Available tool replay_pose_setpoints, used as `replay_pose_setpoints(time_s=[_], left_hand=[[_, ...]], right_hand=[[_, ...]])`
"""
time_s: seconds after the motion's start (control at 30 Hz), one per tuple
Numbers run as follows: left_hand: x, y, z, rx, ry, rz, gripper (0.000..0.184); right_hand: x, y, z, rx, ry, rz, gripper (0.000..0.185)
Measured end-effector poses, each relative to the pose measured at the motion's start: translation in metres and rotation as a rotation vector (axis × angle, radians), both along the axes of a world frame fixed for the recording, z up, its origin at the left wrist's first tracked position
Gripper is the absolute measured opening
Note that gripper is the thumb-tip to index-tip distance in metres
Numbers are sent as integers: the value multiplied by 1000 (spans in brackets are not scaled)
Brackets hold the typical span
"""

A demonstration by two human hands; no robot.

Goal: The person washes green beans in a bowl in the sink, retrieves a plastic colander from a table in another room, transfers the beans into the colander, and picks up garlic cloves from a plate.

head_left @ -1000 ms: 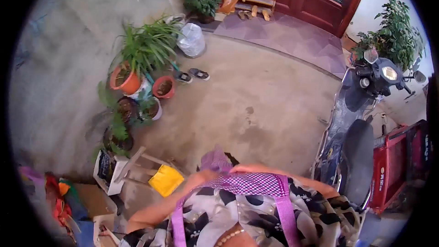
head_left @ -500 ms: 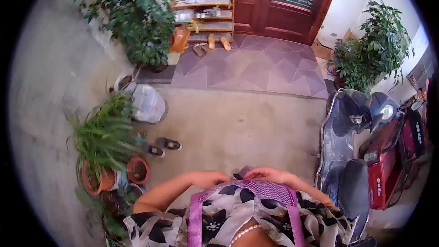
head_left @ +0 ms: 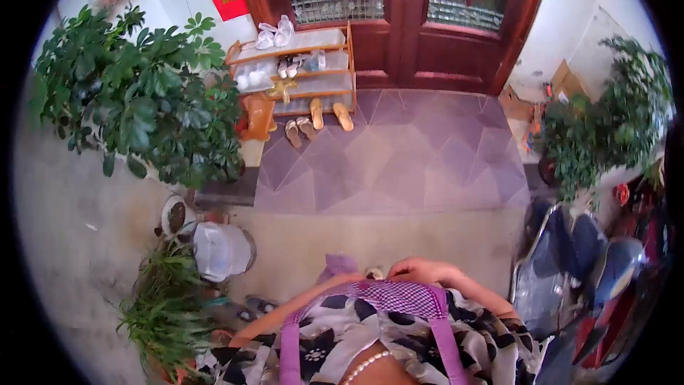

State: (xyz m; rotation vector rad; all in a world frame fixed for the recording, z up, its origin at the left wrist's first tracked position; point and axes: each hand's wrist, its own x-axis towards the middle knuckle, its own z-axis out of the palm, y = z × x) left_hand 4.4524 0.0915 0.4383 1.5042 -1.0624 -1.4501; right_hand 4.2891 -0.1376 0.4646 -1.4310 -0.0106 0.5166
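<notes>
left hand (head_left: 348, 279), partly hidden, and right hand (head_left: 427, 271), fingers bent, at checked apron (head_left: 388, 296); neither grip can be determined

Looks like somebody's home, right at the front entrance. You've got dark red double doors (head_left: 410, 43) with glass panels, a shoe rack (head_left: 299, 71) just beside them, sandals (head_left: 331, 114) on the purple tiled step (head_left: 392, 157) near the rack's lower edge, big leafy plants (head_left: 142, 100) on either side, and a scooter (head_left: 548, 271) parked near the step's right corner.
</notes>
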Motion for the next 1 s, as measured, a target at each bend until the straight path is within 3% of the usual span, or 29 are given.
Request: replay_pose_setpoints(time_s=[0.07, 0.1, 0.2, 0.33, 0.47, 0.6, 0.67, 0.73, 0.8, 0.87, 0.93, 1.0], left_hand=[[53, -46, 2, 31, 25, 70, 27], [79, -66, -2, 52, 43, 103, 27], [164, -143, -22, 102, 100, 179, 26], [292, -280, -45, 121, 169, 172, 26], [398, -426, -20, 107, 200, 48, 25], [490, -546, 21, 93, 179, -43, 25], [536, -596, 34, 79, 178, -21, 24], [574, -639, 39, 74, 181, 9, 24], [604, -678, 37, 75, 190, 48, 24], [626, -715, 30, 81, 218, 109, 24], [648, -755, 26, 78, 234, 170, 24], [665, -797, 27, 75, 251, 231, 24]], right_hand=[[72, -65, 7, -123, -46, 109, 18], [105, -96, -2, -13, 27, 141, 18], [210, -200, -4, -107, -84, 84, 19], [358, -347, 35, -150, 16, -69, 21], [484, -504, 106, -473, -144, -207, 22], [565, -654, 188, -664, -200, -480, 23], [608, -740, 204, -840, -439, -732, 26], [652, -827, 230, -902, -393, -939, 27], [691, -934, 233, -1482, -694, -980, 31], [732, -1032, 240, -1779, -844, -1014, 39], [764, -1105, 246, -2056, -701, -1093, 46], [790, -1175, 232, -2243, -734, -1188, 46]])
